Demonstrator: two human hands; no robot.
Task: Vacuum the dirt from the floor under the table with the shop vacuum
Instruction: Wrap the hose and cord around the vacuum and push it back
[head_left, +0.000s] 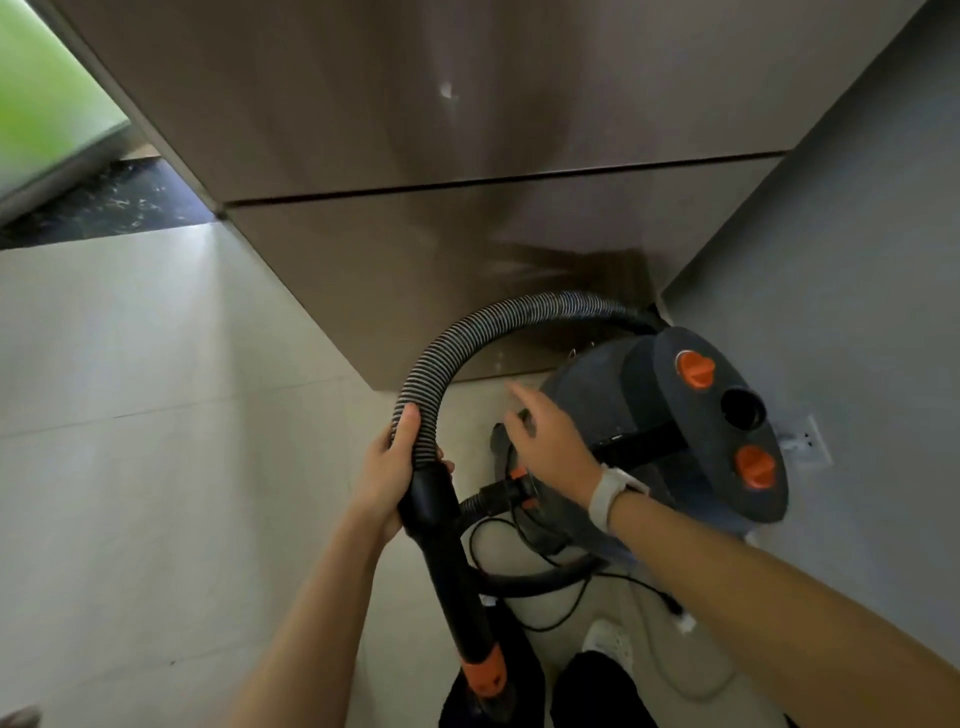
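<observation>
— How far along?

— Barely begun, by the look. Left hand (390, 467) wrapped round the ribbed hose (467, 343) right where it meets the black wand (447, 561), wand pointing down toward the near edge of the floor, between the feet. Nozzle end out of view, so cannot tell whether touching the floor

— And the other?

— Right hand (545, 441) loose, fingers spread, holding nothing, hovering over the shop vacuum (675, 415), near where the hose plugs into the drum. Blurred; could be reaching for a latch or the hose port, cannot tell which

— Where is the machine itself?

— Standing on the pale tiled floor (156, 441), tucked into the far right corner where the brown cabinet front (415, 130) meets the grey wall (857, 260)

— Plugged in?

— Probably not. Power cord (540, 545) lying slack on the floor beside the drum, plug end seemingly loose on the tiles; wall socket (808, 441) just beside the lid. Hard to be certain

— Any dirt gone? Any table?

— No table in view, no dirt visible on the tiles either. All the vacuuming seemingly left: power up, carry the wand over, sweep under the table

— Count, then?

— One shop vacuum, one hose, one wand, one cord, one socket. Two orange knobs (696, 370) on the lid, one round opening between them. Two hands, one pale wristband (615, 496) on the right wrist
</observation>
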